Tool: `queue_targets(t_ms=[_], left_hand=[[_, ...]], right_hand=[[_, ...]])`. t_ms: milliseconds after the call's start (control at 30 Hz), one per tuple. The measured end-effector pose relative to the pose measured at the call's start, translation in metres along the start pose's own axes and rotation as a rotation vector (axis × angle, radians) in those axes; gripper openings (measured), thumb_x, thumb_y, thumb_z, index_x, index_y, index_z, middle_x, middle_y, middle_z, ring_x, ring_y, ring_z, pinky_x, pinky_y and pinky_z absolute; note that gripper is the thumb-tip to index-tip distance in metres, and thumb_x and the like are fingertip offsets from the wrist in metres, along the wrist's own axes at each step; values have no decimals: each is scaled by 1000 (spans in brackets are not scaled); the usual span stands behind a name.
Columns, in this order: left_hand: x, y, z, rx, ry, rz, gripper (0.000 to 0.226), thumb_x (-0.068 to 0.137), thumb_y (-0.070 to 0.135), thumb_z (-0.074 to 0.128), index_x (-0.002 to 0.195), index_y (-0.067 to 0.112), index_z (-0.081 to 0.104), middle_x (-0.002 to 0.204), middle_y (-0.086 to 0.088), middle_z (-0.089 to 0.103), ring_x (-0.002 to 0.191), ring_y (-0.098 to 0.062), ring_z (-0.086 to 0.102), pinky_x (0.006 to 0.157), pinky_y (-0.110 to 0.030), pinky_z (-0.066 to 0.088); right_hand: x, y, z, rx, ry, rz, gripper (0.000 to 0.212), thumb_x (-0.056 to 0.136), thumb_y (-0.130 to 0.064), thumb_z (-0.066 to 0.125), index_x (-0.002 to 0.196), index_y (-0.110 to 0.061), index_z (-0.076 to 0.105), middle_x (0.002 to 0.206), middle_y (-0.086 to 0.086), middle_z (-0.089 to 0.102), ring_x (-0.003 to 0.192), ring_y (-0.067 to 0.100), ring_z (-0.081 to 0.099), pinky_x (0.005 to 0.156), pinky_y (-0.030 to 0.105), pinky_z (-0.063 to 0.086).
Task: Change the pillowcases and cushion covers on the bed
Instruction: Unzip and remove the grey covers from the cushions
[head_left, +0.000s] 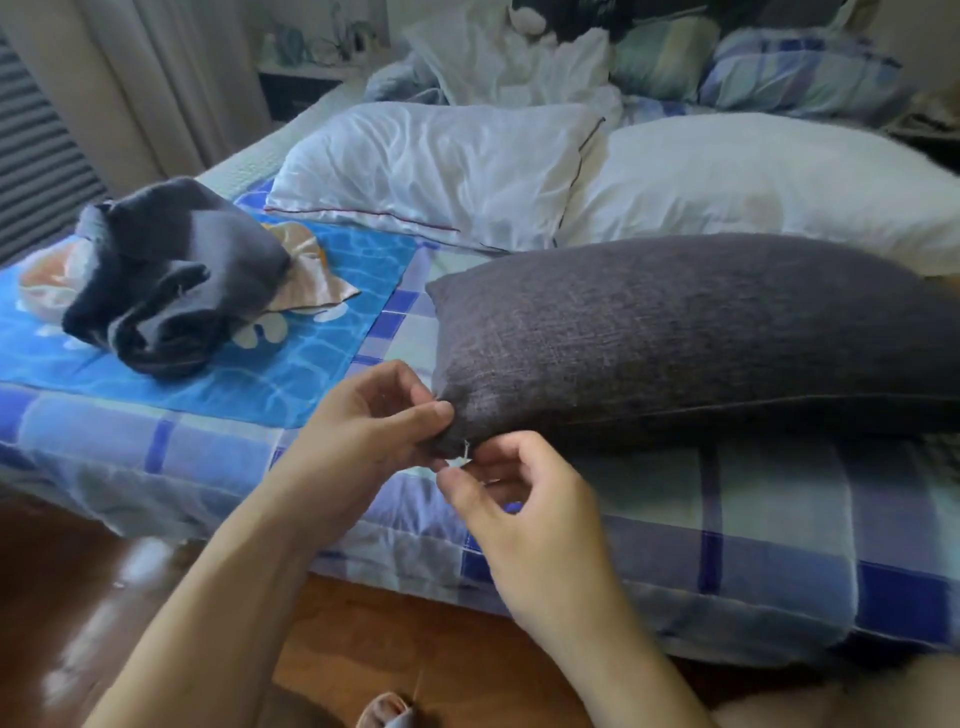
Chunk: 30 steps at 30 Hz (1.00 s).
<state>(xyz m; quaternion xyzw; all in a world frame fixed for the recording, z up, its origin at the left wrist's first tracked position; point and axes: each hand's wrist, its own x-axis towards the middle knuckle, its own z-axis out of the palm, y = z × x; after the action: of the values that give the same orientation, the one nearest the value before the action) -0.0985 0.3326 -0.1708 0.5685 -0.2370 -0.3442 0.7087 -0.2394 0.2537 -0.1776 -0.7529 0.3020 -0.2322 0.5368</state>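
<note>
Grey cushion (701, 338) lying on bed (727, 519) near its edge; left hand (358, 421) fingers pinching its near corner, right hand (519, 499) fingers pinching small zip pull (466, 451) just beside

along the near edge of the bed (727, 525) a strip of checked cover lies bare in front of the grey cushion (701, 338), and there both hands (363, 421) work at its near left corner. left of the cushion the blue towel (291, 374) is open. a dark bundle of cloth (171, 280) blocks the left edge, and two white pillows (431, 171) close the far side.
</note>
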Motion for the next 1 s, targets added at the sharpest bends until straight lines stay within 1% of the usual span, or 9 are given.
queue_targets(t_ms=[67, 233, 400, 533, 700, 800, 867, 933, 1000], left_hand=[[-3, -3, -3, 19, 1, 7, 19, 74, 4, 74, 69, 8, 57, 65, -9, 58, 60, -20, 60, 55, -26, 53], [-15, -14, -8, 34, 25, -3, 17, 74, 7, 75, 72, 8, 58, 66, -14, 64, 61, -26, 66, 62, -31, 57], [-23, -21, -8, 60, 59, 6, 15, 77, 7, 77, 76, 15, 64, 72, -7, 65, 69, -23, 66, 68, -32, 57], [-26, -21, -6, 188, 164, 83, 18, 87, -7, 70, 84, 8, 60, 60, 0, 55, 64, -17, 63, 67, -32, 56], [-25, -19, -7, 336, 336, 136, 22, 86, -9, 68, 81, 10, 59, 56, 2, 47, 57, -16, 59, 62, -22, 53], [-20, -26, -3, 649, 364, 60, 29, 88, -5, 63, 77, 22, 59, 59, 2, 53, 52, -16, 56, 52, -28, 45], [-19, -30, 6, 948, 313, 19, 31, 87, -2, 56, 76, 26, 56, 72, 0, 55, 59, -19, 56, 53, -33, 41], [-19, -28, 27, 1306, 333, 135, 26, 79, -2, 57, 81, 24, 55, 90, -6, 52, 82, -30, 52, 64, -39, 39], [-21, -29, 61, 1407, 377, 357, 22, 73, -1, 62, 88, 15, 59, 100, -14, 52, 92, -35, 45, 73, -45, 38]], right_hand=[[-1, -1, 9, -78, 57, -32, 23, 79, -44, 77, 83, -25, 64, 77, -14, 70, 72, 1, 67, 66, 23, 53], [2, 15, 22, -167, 162, -109, 16, 88, -28, 73, 76, -21, 65, 66, -8, 67, 62, 10, 67, 61, 39, 55], [-4, 22, 22, -323, 222, -289, 17, 94, -28, 58, 79, -22, 63, 71, -6, 66, 67, 14, 62, 61, 42, 50], [-4, 22, 15, -505, 273, -374, 17, 91, -23, 61, 75, -20, 55, 68, -3, 62, 63, 25, 59, 54, 41, 46], [16, 46, -69, -684, 404, -205, 17, 91, -14, 67, 76, -13, 59, 66, 7, 59, 65, 35, 59, 58, 31, 35], [30, 57, -154, -766, 562, 26, 16, 95, -16, 61, 80, -14, 56, 78, 16, 63, 79, 41, 59, 66, 37, 37], [35, 61, -202, -768, 669, 163, 17, 97, -16, 58, 82, -14, 54, 88, 24, 65, 85, 41, 57, 69, 39, 35], [34, 67, -229, -757, 691, 217, 17, 99, -19, 57, 83, -14, 54, 89, 20, 65, 79, 33, 52, 69, 37, 34], [30, 70, -236, -741, 646, 216, 18, 99, -22, 57, 82, -16, 56, 83, 13, 64, 75, 28, 50, 66, 37, 36]])
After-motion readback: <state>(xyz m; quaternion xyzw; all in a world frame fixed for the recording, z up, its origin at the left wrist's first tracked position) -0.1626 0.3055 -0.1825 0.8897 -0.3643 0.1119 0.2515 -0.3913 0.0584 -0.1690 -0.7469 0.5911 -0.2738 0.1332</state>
